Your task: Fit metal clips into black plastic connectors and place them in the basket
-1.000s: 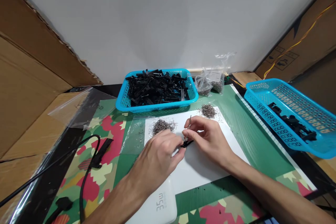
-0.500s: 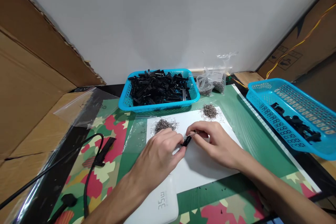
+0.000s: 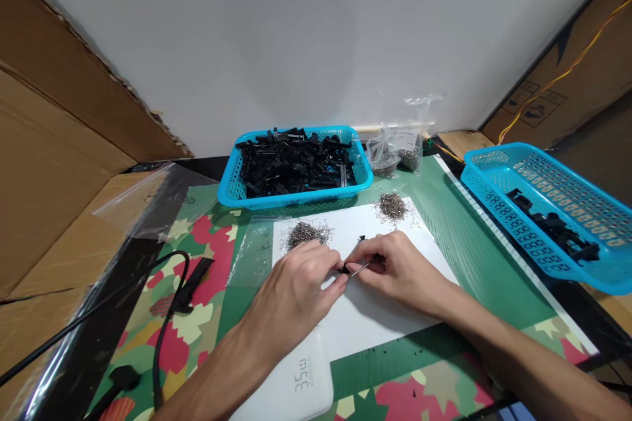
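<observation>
My left hand (image 3: pixel 309 283) pinches a small black plastic part (image 3: pixel 343 270) between thumb and forefinger, over the white paper (image 3: pixel 365 335). Close beside it, my right hand (image 3: pixel 395 266) holds a thin metal tool (image 3: pixel 361 270) whose tip points toward the black part. The fingertips of both hands nearly meet, and much of the part is hidden by them. A pile of tiny metal pieces (image 3: pixel 307 235) lies just beyond my left hand, and a second pile (image 3: pixel 392 206) sits farther back to the right. One black bit (image 3: pixel 363 237) shows above my right fingers.
A blue basket (image 3: pixel 296 200) full of black parts stands at the back. Clear bags (image 3: pixel 407 148) of metal pieces sit beside it. Another blue basket (image 3: pixel 523 237) with some black parts is at right. A white power bank (image 3: pixel 296 381) and a black cable (image 3: pixel 157 348) lie in front.
The metal tool now shows more fully, slanting down toward the black part. My right fingers have shifted slightly down, and less of the part is visible. The whole view has moved a little.
</observation>
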`<action>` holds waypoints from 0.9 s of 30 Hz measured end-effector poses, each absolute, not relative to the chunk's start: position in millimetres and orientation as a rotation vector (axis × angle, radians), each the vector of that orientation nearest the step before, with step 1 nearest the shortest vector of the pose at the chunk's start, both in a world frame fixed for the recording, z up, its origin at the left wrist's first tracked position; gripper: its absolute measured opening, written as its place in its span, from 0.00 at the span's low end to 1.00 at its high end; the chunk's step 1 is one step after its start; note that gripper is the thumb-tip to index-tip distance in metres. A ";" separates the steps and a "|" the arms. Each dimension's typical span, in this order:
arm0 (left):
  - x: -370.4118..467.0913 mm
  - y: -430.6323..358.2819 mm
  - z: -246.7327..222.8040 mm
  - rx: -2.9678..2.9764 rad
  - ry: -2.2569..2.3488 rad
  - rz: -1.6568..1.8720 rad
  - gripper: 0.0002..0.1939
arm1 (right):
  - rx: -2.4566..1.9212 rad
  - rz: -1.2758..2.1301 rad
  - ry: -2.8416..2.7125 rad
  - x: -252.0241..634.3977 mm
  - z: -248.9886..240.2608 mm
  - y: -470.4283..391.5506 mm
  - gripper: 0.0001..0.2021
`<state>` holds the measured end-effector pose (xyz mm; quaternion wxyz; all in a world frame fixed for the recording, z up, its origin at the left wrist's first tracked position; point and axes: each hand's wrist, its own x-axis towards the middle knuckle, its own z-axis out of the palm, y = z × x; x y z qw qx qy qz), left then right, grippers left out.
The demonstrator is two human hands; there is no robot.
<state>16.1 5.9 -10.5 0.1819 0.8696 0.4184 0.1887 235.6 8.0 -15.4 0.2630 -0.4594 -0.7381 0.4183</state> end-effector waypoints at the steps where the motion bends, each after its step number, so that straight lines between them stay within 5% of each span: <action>1: 16.0 5.8 -10.5 2.452 1.178 0.534 0.08 | -1.248 1.130 -1.983 235.4 -15.9 7.7 0.10; 27: 17.8 4.5 -8.3 2.503 1.159 0.562 0.10 | -1.283 1.124 -1.705 221.5 -27.8 1.3 0.04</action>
